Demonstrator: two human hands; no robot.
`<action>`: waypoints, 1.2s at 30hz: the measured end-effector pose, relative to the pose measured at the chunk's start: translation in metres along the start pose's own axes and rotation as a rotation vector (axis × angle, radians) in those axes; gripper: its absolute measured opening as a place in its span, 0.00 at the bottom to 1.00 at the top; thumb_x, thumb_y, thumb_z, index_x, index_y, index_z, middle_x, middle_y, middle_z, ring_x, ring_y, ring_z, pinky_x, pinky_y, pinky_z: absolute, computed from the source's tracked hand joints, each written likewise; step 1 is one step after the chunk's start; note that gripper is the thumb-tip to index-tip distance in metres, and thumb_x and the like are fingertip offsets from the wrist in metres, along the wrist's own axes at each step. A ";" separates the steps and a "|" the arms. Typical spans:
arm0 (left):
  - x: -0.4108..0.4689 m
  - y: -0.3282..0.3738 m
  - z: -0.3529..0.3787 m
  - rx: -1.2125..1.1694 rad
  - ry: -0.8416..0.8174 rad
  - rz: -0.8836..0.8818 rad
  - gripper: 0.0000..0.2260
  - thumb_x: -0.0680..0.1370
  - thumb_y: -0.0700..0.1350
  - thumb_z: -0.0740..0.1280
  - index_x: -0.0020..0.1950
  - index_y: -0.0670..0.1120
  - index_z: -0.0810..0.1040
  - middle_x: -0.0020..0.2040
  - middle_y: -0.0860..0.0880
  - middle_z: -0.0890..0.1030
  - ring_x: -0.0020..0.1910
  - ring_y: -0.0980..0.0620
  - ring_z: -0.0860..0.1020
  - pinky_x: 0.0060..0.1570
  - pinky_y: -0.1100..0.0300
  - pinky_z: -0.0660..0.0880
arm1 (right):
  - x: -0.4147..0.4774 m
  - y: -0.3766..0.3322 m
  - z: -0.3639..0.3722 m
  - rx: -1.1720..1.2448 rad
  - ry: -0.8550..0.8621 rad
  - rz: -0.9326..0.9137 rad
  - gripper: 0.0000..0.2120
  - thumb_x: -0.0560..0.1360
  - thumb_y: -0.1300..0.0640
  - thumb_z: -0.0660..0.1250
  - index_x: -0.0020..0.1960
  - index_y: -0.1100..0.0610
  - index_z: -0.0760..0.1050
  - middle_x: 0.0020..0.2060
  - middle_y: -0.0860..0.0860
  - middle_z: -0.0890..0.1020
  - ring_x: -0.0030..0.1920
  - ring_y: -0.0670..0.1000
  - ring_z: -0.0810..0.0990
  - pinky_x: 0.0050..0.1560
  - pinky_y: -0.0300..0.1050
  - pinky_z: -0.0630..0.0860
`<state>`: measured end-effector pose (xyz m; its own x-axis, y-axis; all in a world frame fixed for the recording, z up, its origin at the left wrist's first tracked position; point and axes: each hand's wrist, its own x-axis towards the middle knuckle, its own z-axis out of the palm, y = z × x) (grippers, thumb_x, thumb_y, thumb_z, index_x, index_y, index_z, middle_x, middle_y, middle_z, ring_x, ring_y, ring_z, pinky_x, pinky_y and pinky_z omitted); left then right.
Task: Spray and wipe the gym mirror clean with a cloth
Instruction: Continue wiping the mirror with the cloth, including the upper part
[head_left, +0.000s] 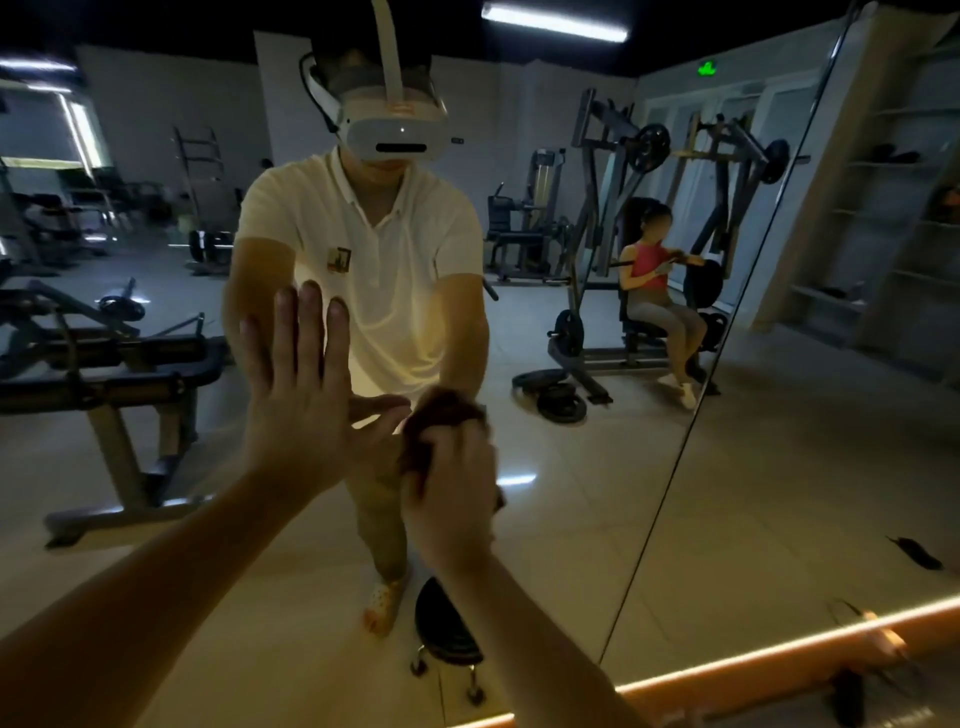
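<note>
Up against the mirror (571, 493), head view: left grip (296, 395) laid flat on the glass, wide, fingers straight and slightly spread, holding nothing. Just beside it, right grip (452, 499) bunched round a dark cloth (441, 415), pressing the wad to the glass near the left thumb. Looks like mid-wipe; no spray bottle in sight, so cannot tell whether sprayed. Likely to go wrong: bare palm on the glass probably leaving fresh prints on the very patch being cleaned, so best wiped there last. Balled so tight, touching with only a small face, hence prone to streaks and missed bands; easy too to knock the left thumb on a sideways stroke. Dim light, hard to judge smears. Around, all seen as reflection: headset wearer (374, 249) in a pale shirt, bench (104, 374) to the left, weight machine (613, 171) with a seated person (649, 270) to the right, stool (447, 623) low by the feet. Dark seam (675, 467) running down the glass on the right, likely to snag the cloth. Orange light strip (779, 649) along the bottom edge, with a small dark thing (852, 696) near it, too blurred to name, possibly in the way of low strokes.
</note>
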<state>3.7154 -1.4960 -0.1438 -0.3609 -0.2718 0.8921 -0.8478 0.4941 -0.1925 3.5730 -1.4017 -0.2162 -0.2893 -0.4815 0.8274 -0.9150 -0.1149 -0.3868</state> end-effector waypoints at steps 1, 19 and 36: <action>0.000 0.000 -0.001 0.001 -0.013 -0.004 0.54 0.77 0.76 0.58 0.84 0.35 0.50 0.83 0.33 0.45 0.83 0.34 0.44 0.79 0.31 0.43 | -0.009 -0.010 0.010 -0.012 -0.051 -0.119 0.10 0.75 0.58 0.69 0.55 0.56 0.75 0.51 0.53 0.78 0.51 0.52 0.76 0.53 0.46 0.77; 0.001 0.002 -0.008 0.085 -0.035 -0.051 0.55 0.75 0.76 0.63 0.83 0.36 0.49 0.82 0.29 0.52 0.84 0.36 0.42 0.79 0.29 0.49 | 0.031 0.142 -0.082 -0.087 0.161 0.245 0.15 0.69 0.61 0.59 0.55 0.62 0.71 0.54 0.63 0.76 0.54 0.64 0.76 0.55 0.61 0.77; -0.018 -0.099 -0.048 -0.066 -0.081 0.222 0.36 0.82 0.57 0.63 0.85 0.42 0.58 0.85 0.38 0.51 0.85 0.38 0.50 0.81 0.35 0.45 | 0.023 0.035 -0.028 -0.092 0.114 0.146 0.11 0.76 0.62 0.65 0.58 0.59 0.74 0.58 0.58 0.79 0.59 0.57 0.77 0.59 0.58 0.78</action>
<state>3.8247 -1.5003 -0.1211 -0.5680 -0.2144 0.7946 -0.7178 0.6014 -0.3509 3.5260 -1.3924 -0.1991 -0.4456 -0.3853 0.8081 -0.8814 0.0308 -0.4713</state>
